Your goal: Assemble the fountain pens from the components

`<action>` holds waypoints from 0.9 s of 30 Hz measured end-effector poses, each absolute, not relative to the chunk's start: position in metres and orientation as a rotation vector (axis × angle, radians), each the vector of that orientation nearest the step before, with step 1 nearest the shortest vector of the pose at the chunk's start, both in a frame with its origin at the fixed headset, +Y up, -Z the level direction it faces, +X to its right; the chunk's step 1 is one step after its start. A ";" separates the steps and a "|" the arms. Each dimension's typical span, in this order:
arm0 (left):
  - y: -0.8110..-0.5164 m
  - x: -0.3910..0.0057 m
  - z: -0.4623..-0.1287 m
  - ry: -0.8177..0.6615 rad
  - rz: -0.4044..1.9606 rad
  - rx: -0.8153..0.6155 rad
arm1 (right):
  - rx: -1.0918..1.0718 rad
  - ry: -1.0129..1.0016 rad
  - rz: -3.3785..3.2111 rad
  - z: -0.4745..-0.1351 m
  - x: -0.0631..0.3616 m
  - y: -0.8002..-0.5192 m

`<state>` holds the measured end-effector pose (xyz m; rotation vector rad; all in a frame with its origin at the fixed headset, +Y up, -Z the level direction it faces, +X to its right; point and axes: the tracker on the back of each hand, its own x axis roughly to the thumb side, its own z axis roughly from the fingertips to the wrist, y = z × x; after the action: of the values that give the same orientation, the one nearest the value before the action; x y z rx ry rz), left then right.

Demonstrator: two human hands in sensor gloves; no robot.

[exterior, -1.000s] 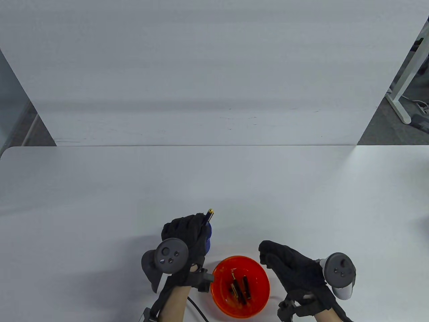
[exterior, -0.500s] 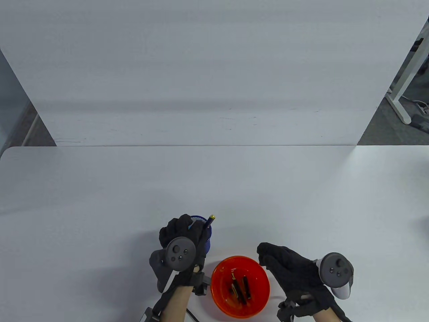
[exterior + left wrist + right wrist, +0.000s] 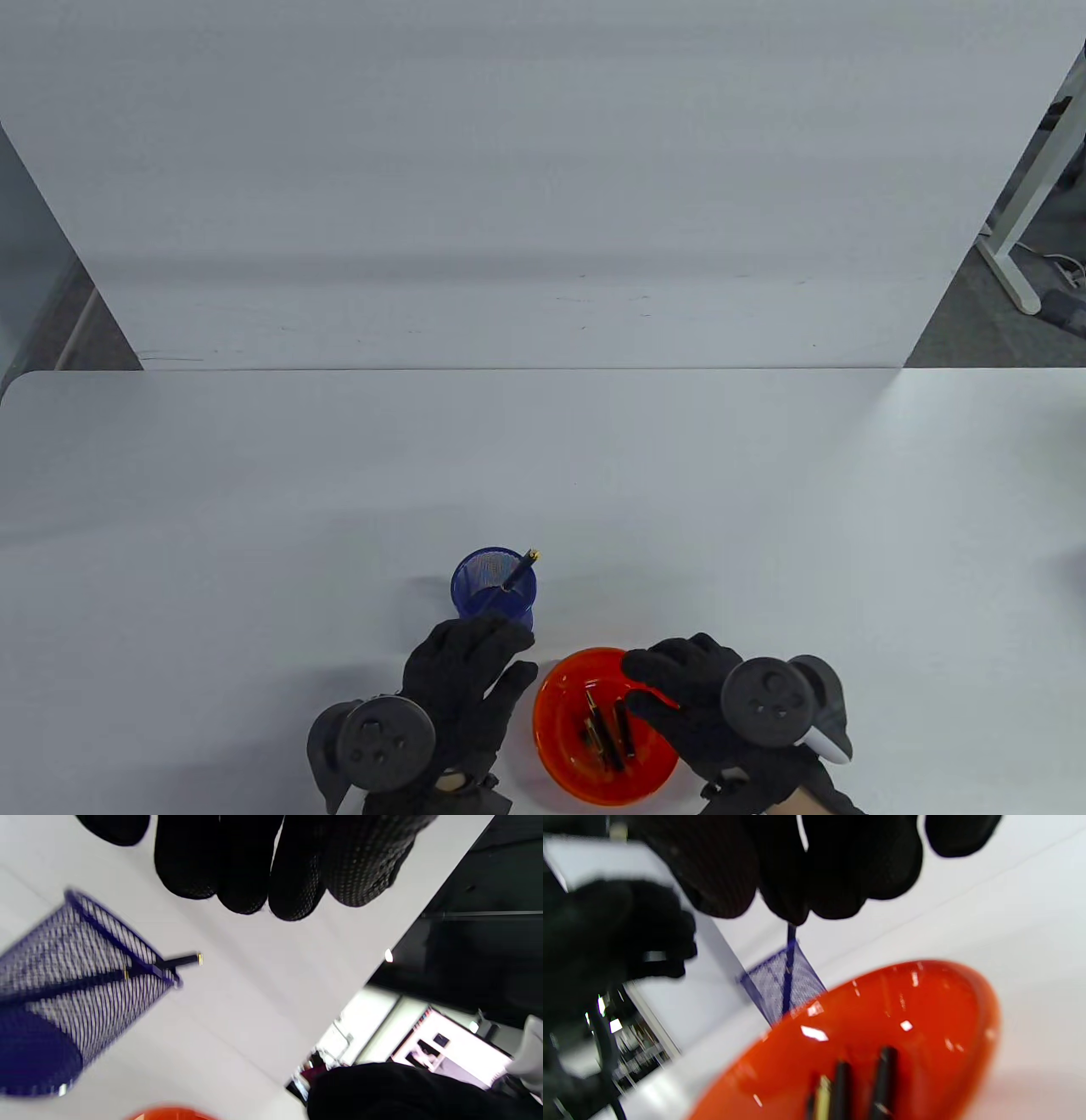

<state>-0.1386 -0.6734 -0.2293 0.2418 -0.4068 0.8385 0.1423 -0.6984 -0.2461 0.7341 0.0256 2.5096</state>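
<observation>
Table view first: my left hand [image 3: 462, 679] sits near the worktop's [image 3: 254, 509] front edge, just in front of the blue mesh cup [image 3: 494, 586], its fingers [image 3: 501, 641] spread loose and gripping nothing. From the left wrist view I see those fingers [image 3: 242, 878] hanging clear of the cup [image 3: 76, 984], apart from it. An assembled pen [image 3: 516, 574] stands tilted inside the cup, its gold-tipped end poking over the rim on the far right side; the left wrist view shows the pen [image 3: 169, 963] leaning across the mesh rim.

My right hand [image 3: 691, 705] reaches over the orange bowl [image 3: 560, 747], which stands just right of the left hand, close to the front edge and near the cup. Its fingers [image 3: 653, 671] curl down above the bowl's far right rim. Whether they pinch anything I cannot tell: the right wrist view shows the fingers [image 3: 814, 878] bunched and blurred above the bowl [image 3: 925, 1005].

Dark pen parts [image 3: 607, 730] with gold ends lie loose on the bowl's floor; the right wrist view shows those parts [image 3: 857, 1082] side by side.
</observation>
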 end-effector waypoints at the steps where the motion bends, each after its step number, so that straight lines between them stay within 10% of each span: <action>1: -0.677 -0.138 -0.232 -0.416 0.843 0.231 | 0.755 0.044 2.583 -0.244 0.132 -0.701; 27: -0.688 -0.127 -0.234 -0.441 0.918 0.202 | 0.781 0.277 3.124 -0.245 0.060 -0.735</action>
<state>-0.1271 -0.6881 -0.2342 0.2015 -0.4411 0.9178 0.0598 -0.7346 -0.2445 0.7806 0.2765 3.1243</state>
